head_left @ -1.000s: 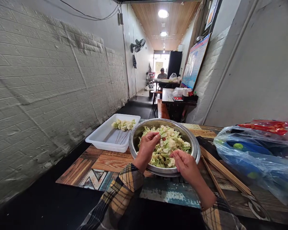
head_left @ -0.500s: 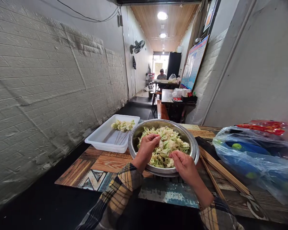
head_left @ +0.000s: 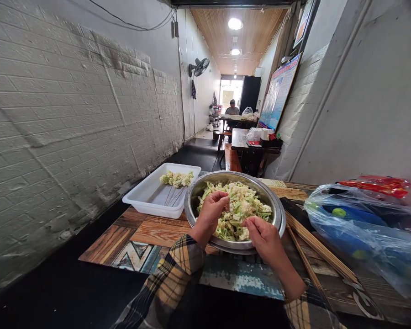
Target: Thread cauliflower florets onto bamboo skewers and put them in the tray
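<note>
Steel bowl (head_left: pixel 279 214) sat on the patterned wooden table (head_left: pixel 150 235), piled with cauliflower florets (head_left: pixel 241 205). Our left hand (head_left: pixel 210 214) was inside the bowl at the pile's left side, fingers curled shut around florets. Our right hand (head_left: pixel 263 235) hung over the near rim, fingertips pinched together against the pile; we couldn't tell whether anything sat between them. Both plaid sleeves reached in from the bottom edge. White tray (head_left: pixel 147 198) was just left of the bowl, touching or nearly so, with skewered florets (head_left: pixel 177 178) at its far end, sticks pointing toward us. Bamboo skewers (head_left: pixel 315 249) lay loose just right of the bowl, and a blue plastic bag (head_left: pixel 363 233) was beyond them. Another person (head_left: pixel 231 108) sat at a far table down the corridor.
</note>
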Tool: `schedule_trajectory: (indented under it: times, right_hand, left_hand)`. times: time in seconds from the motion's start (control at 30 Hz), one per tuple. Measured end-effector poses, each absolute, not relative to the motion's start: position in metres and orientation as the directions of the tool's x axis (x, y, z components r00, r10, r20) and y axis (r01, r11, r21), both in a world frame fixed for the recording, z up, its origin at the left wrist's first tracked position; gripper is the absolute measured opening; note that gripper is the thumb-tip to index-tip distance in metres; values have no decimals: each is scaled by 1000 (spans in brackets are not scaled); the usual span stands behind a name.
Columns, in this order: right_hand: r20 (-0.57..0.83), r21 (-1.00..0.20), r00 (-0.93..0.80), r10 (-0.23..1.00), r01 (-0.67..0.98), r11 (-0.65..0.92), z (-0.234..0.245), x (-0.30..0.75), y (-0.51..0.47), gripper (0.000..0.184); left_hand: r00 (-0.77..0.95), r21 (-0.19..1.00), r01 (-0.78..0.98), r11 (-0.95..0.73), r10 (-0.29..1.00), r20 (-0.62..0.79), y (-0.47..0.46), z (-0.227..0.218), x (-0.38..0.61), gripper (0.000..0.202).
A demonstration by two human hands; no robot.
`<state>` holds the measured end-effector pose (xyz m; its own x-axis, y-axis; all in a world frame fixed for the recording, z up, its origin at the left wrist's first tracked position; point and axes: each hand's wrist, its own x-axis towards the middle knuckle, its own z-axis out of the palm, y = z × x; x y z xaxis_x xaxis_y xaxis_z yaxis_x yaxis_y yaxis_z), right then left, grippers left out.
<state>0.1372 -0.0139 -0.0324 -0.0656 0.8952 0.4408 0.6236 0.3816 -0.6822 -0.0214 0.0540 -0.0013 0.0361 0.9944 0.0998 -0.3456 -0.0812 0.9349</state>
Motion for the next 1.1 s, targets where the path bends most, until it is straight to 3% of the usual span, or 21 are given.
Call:
schedule_trajectory:
  times: [0.4,0.67,0.97,1.1]
  right_hand:
    - [455,-652,-75,887,650,390,-32,140,-15,39]
    - [419,-685,-85,904,624,376,-29,142,-14,36]
    - [411,-733,-62,910,571,370,-32,139,-12,38]
    - [422,-731,-44,906,574,368,-36,137,-12,37]
  left_hand:
    - [92,955,-273,-118,985,148,52,3,-26,7]
    - [166,952,-303,-33,982,87,49,6,-24,8]
    - [134,892,-448,58,991,3,47,2,-14,38]
    - [168,900,-436,24,984,56,40,4,-6,42]
